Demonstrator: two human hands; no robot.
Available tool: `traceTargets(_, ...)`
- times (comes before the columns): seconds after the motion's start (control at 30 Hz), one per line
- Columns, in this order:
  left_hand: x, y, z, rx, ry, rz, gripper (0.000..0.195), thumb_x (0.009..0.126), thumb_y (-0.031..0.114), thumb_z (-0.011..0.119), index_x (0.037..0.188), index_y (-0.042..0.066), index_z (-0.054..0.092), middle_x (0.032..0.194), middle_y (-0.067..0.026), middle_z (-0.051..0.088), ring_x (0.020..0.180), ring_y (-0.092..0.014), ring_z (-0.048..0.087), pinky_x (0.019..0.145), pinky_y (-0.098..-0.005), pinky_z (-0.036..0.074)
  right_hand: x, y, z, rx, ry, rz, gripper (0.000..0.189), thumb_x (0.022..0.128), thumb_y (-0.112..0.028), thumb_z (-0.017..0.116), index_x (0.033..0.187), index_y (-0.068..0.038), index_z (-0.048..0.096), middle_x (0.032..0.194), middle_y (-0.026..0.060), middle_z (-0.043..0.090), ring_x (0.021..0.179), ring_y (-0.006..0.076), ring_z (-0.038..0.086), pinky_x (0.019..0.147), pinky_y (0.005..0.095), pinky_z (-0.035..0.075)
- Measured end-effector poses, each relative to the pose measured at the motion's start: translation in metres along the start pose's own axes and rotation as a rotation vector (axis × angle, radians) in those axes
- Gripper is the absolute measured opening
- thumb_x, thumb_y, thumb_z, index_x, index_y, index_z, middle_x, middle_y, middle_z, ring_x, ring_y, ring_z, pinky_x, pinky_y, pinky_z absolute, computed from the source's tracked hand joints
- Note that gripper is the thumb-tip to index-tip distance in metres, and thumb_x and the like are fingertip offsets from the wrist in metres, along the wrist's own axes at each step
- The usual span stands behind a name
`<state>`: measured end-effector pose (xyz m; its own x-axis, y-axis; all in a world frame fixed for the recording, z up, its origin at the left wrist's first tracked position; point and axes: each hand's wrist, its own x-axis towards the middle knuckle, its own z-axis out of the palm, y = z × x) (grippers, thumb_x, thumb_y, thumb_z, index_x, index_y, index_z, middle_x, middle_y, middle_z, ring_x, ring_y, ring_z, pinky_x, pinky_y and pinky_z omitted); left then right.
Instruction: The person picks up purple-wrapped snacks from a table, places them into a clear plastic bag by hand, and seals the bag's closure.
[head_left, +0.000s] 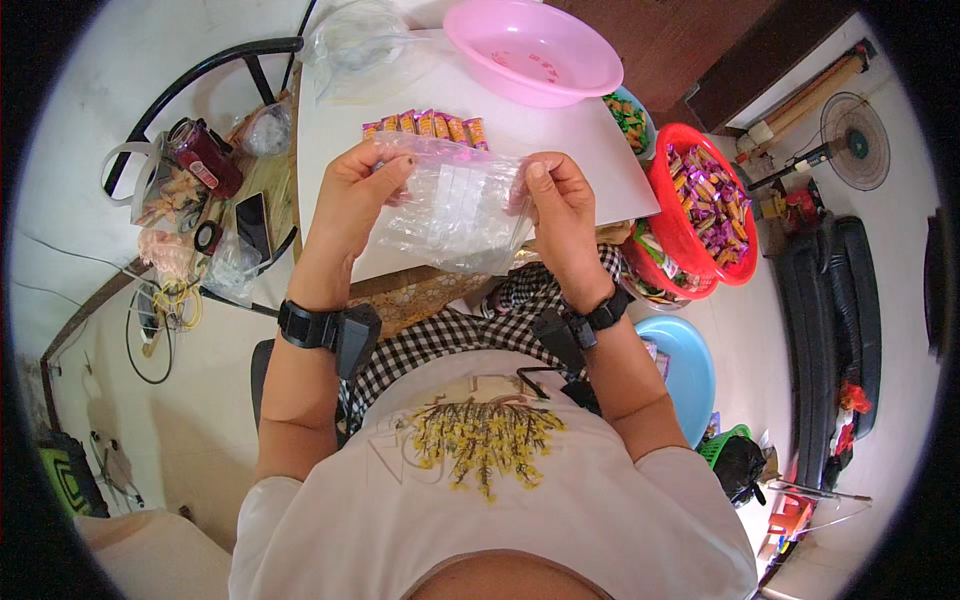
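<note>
Between my hands a clear plastic zip bag (457, 210) is stretched out above the white tabletop (337, 97). My left hand (369, 184) pinches its upper left corner, the thumb laid along the edge. At the upper right corner my right hand (559, 199) grips the film between thumb and curled fingers. The bag looks flat, and I see nothing inside it. Just beyond its top edge lies a row of small snack packets (427, 126) in purple and orange wrappers. The bag's edge partly covers the lower ends of some packets.
A pink basin (551, 52) stands at the table's far edge, beside more clear plastic bags (360, 52). On the right, a red basket (712, 202) holds many purple packets. A blue basin (679, 375) is below it. To the left are a phone (253, 225) and a dark red jar (206, 161).
</note>
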<state>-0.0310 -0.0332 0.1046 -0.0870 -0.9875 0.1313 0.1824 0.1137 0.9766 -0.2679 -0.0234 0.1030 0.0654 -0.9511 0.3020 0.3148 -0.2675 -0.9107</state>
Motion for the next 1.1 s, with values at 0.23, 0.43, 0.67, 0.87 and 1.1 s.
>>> traceTargets(0.23,-0.001,0.004,0.007,-0.061,0.118,0.086,0.012,0.089,0.015,0.071,0.093,0.004,0.073,0.076,0.0015,0.064,0.067,-0.006,0.055,0.064,-0.0210,0.045,-0.006,-0.001,0.006,-0.013,0.059,0.030,0.018,0.101,-0.020,0.057,0.094,-0.004,0.062,0.075,-0.0006,0.062,0.064,0.0061,0.054,0.060,0.0222,0.046)
traceTargets(0.43,0.000,0.002,0.003,0.070,0.205,0.161,0.014,0.091,0.016,0.069,0.089,0.002,0.071,0.070,0.0027,0.061,0.064,-0.005,0.051,0.060,-0.0203,0.041,-0.005,-0.001,0.005,-0.102,0.101,-0.036,0.021,0.102,-0.020,0.053,0.093,-0.004,0.062,0.073,-0.0006,0.061,0.061,0.0053,0.053,0.056,0.0218,0.044)
traceTargets(0.67,0.001,0.008,0.018,0.235,0.312,0.425,0.022,0.097,0.020,0.063,0.084,0.003,0.069,0.066,0.0041,0.057,0.058,-0.004,0.047,0.054,-0.0213,0.038,0.005,-0.007,0.012,-0.275,0.086,-0.144,0.018,0.103,-0.017,0.051,0.091,-0.004,0.055,0.066,-0.0043,0.050,0.057,0.0029,0.045,0.052,0.0201,0.039)
traceTargets(0.87,0.005,0.005,-0.001,0.000,0.238,0.147,0.026,0.100,0.028,0.056,0.091,0.006,0.068,0.077,0.0032,0.060,0.069,-0.006,0.053,0.060,-0.0221,0.041,0.022,-0.001,0.008,-0.269,0.228,-0.234,0.018,0.103,-0.017,0.050,0.091,-0.004,0.054,0.063,-0.0062,0.045,0.051,0.0009,0.038,0.045,0.0187,0.032)
traceTargets(1.1,-0.007,-0.015,0.006,0.228,0.005,-0.005,0.020,0.098,0.024,0.058,0.093,0.006,0.065,0.066,0.0024,0.056,0.054,-0.005,0.047,0.050,-0.0209,0.037,0.019,-0.009,0.001,-0.233,0.189,-0.125,0.020,0.103,-0.023,0.051,0.097,-0.005,0.055,0.068,-0.0042,0.049,0.056,0.0031,0.045,0.049,0.0208,0.040)
